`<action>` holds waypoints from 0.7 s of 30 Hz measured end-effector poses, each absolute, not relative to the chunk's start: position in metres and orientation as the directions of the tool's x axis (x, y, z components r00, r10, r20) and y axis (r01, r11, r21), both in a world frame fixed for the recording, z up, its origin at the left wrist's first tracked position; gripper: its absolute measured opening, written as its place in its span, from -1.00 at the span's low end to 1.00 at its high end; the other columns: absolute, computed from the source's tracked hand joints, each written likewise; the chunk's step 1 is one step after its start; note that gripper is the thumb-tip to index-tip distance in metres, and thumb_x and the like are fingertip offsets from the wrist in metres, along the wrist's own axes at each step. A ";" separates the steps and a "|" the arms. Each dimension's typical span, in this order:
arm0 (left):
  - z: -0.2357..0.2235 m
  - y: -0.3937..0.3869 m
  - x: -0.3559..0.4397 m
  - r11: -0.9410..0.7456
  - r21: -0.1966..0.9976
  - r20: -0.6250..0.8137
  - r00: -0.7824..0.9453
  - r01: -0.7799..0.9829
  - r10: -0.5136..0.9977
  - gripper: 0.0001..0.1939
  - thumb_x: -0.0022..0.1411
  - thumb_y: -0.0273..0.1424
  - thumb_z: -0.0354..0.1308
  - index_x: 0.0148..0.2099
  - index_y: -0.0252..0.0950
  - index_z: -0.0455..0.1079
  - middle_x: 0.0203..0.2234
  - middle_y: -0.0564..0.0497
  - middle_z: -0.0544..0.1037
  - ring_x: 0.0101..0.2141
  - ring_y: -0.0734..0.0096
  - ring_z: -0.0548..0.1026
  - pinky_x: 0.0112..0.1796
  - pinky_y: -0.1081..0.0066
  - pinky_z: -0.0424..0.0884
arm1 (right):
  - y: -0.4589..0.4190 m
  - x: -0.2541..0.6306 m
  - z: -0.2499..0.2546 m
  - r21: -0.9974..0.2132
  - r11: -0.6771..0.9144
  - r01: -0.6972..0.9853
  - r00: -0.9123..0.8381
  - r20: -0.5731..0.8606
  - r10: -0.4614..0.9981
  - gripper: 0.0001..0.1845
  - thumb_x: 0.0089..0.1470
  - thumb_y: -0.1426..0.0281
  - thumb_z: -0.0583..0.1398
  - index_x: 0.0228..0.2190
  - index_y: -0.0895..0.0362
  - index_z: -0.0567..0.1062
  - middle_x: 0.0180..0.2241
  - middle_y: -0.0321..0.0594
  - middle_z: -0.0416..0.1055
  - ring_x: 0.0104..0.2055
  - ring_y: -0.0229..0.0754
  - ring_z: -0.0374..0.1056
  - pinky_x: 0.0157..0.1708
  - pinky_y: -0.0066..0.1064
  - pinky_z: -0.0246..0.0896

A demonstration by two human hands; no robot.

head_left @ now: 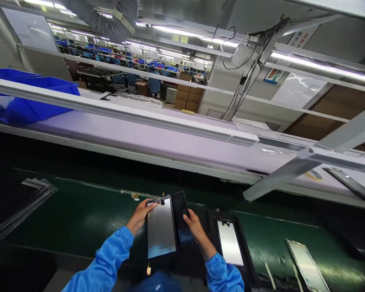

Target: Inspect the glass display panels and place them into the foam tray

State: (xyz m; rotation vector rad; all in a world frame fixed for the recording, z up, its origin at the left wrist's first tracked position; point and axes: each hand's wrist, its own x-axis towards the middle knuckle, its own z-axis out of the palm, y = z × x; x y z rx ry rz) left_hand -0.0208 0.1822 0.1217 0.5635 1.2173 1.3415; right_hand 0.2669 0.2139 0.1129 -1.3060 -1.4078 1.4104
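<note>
Silver panel [161,233]: between the hands, to the right of the left one, tilted slightly, small dark circuit parts along its far end.
Black panel [180,215]: just beside the silver one, on the right hand's side; whether the two are joined, I cannot tell.
Left hand [140,215]: grasping the silver panel by its far left corner, thumb over the front.
Right hand [196,227]: grasping the black panel at its right edge, thumb on the face.
Right of the hands: a white-faced panel [230,245] in a dark frame; farther along, a pale framed panel [308,267] lying aslant on the green worktop [91,211].
Beyond: a pale ledge [152,132], with a blue bin [45,99] at its left.
</note>
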 end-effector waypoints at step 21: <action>0.086 0.000 0.021 0.472 0.695 -0.478 0.142 -0.542 0.867 -0.37 -0.15 -0.07 0.55 -0.09 -0.35 0.57 -0.20 -0.21 0.71 -0.14 -0.02 0.65 -0.09 0.18 0.53 | -0.012 0.205 0.068 -0.976 -0.201 0.083 -0.023 -0.204 0.979 -0.29 0.12 -0.17 0.20 0.10 0.05 0.45 0.09 -0.03 0.51 0.15 0.08 0.40 0.21 -0.05 0.24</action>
